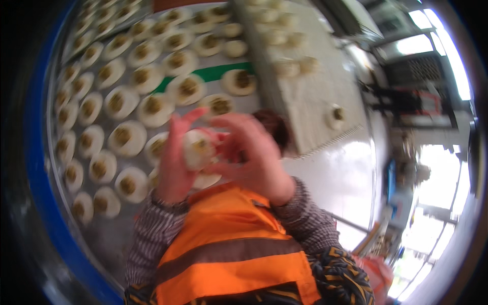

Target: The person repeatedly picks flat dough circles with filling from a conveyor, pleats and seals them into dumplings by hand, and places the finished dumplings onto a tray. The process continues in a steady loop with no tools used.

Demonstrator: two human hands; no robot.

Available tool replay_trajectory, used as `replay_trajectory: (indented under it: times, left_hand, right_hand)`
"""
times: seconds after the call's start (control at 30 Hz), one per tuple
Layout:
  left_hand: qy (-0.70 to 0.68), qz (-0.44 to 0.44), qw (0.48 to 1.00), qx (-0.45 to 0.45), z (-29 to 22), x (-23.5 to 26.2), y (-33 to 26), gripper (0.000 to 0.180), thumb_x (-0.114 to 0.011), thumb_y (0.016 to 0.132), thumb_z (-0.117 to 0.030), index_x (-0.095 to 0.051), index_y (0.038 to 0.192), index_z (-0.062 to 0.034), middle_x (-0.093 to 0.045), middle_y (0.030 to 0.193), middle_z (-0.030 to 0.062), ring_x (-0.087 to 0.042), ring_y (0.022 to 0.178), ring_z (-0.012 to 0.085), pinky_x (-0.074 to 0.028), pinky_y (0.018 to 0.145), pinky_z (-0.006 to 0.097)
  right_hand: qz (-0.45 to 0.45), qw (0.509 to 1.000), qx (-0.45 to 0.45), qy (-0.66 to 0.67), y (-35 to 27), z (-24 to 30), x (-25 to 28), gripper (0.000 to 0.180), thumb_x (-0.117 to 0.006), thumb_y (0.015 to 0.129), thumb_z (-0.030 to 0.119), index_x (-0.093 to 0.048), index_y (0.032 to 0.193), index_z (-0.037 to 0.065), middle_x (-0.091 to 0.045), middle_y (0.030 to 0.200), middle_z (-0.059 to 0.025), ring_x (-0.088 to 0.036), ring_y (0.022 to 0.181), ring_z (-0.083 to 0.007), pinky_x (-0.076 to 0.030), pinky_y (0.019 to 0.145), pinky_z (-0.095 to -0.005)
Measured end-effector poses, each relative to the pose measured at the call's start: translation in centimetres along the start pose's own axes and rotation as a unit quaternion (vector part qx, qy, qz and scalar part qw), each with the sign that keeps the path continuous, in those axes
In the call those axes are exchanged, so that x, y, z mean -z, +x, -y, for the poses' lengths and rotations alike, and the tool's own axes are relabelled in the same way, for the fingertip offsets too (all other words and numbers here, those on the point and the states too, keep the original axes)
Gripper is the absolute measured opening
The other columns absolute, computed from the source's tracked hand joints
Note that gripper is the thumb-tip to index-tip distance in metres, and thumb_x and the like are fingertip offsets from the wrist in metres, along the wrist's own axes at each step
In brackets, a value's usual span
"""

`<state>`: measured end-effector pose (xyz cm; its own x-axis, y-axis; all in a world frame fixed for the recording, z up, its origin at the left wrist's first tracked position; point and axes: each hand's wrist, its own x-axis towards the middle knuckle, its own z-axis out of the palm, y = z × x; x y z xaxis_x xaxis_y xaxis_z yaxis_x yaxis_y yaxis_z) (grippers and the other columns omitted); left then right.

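Between my hands is a filled dough round (197,148), pale with a greenish-brown filling at its middle. My left hand (177,160) is closed around its left side, with the thumb and fingers raised. My right hand (256,157) curves in from the right, its fingers and thumb bent toward the dough's right edge. Motion blur softens the fingertips, but they appear to touch the edge. Beyond and around both hands lie flat dough rounds (127,138) in rows, each topped with a mound of the same filling.
The metal worktop (101,231) under the rounds has a blue rim (38,168) on the left. A green strip (218,72) crosses beneath some rounds. At the right, a pale board (315,96) carries several dough pieces (284,38). A dark brown thing (277,127) sits beyond my right hand.
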<state>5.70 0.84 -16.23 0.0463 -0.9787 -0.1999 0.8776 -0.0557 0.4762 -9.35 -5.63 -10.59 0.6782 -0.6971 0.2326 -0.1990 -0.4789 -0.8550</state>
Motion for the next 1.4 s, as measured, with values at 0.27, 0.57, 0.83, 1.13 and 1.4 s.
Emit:
replay_trajectory:
  times: [0.27,0.57,0.83,1.13,1.4]
  left_hand:
    - [0.096,0.018,0.995,0.011,3.7,-6.4,3.4,0.076,-0.029,0.1,-0.062,-0.023,0.151,-0.0064,-0.058,0.124,0.0169,-0.057,0.116,0.0271,-0.044,0.102,0.038]
    - [0.616,-0.039,0.783,0.081,0.3,-1.1,1.2,0.037,-0.068,0.09,-0.014,-0.06,0.123,0.0,-0.063,0.116,0.0108,-0.062,0.098,0.0139,-0.051,0.081,0.026]
    - [0.804,0.011,0.592,0.061,1.1,1.4,-1.3,0.043,-0.068,0.085,-0.012,-0.056,0.123,0.0036,-0.058,0.124,0.0215,-0.056,0.112,0.0375,-0.047,0.093,0.038]
    - [0.837,0.079,0.538,0.06,1.4,2.0,0.5,0.04,-0.074,0.075,-0.016,-0.06,0.108,0.0036,-0.059,0.097,0.019,-0.057,0.094,0.0379,-0.048,0.083,0.043]
    - [0.84,0.087,0.535,0.025,1.1,0.6,1.5,0.04,-0.078,0.073,-0.018,-0.059,0.104,-0.001,-0.06,0.099,0.0144,-0.054,0.098,0.0332,-0.044,0.087,0.042]
  right_hand:
    - [-0.029,0.996,0.057,-0.058,-2.1,-1.9,5.4,0.067,-0.084,0.067,0.008,-0.055,0.128,0.008,-0.06,0.12,-0.0132,-0.067,0.085,-0.0209,-0.055,0.071,-0.0295]
    - [-0.197,0.947,-0.208,-0.143,-3.0,-13.8,20.8,0.049,-0.072,0.08,0.003,-0.057,0.126,0.005,-0.067,0.106,-0.007,-0.065,0.072,-0.0098,-0.054,0.065,-0.024]
    - [-0.135,0.95,-0.247,-0.135,-2.0,-18.0,20.6,0.056,-0.073,0.084,0.006,-0.051,0.135,0.006,-0.066,0.112,-0.01,-0.065,0.078,-0.0122,-0.055,0.066,-0.028]
    - [-0.297,0.903,-0.182,-0.251,-8.5,-12.1,21.1,0.034,-0.072,0.088,0.014,-0.065,0.12,0.004,-0.071,0.101,-0.0097,-0.066,0.072,-0.0085,-0.051,0.062,-0.0196]
    - [-0.322,0.881,-0.329,-0.106,-13.9,-15.7,27.2,0.042,-0.064,0.094,0.027,-0.06,0.127,0.002,-0.069,0.11,-0.0073,-0.066,0.088,-0.0116,-0.049,0.067,-0.0211]
